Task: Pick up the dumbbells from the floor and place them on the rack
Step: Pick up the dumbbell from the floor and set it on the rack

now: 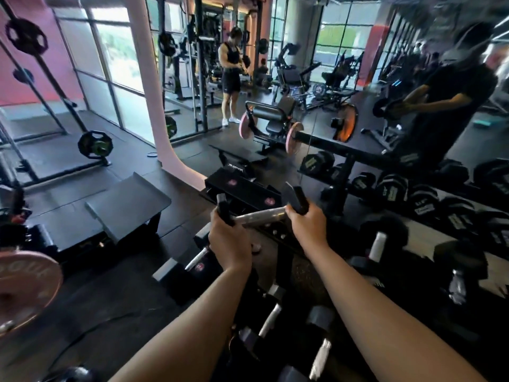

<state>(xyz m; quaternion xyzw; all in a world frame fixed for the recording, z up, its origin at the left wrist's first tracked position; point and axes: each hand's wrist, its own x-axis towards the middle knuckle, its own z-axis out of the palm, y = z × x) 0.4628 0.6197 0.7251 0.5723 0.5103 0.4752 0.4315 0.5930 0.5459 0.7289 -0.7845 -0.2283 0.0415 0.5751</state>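
Observation:
I hold one dumbbell point(261, 215) in the air with both hands, its chrome handle lying level between them. My left hand point(230, 238) grips the black left head and my right hand point(307, 221) grips the black right head. Below and in front stands the dumbbell rack point(278, 244) with several black dumbbells resting on it. One dumbbell point(199, 256) with a chrome handle lies just left of my left wrist. More dumbbells point(382, 241) fill the rack to the right.
A black flat bench point(129, 205) stands on the left. A pink weight plate point(24, 288) is at the left edge. A mirror point(385, 78) behind the rack reflects me. A person point(231, 75) stands farther back by a squat rack.

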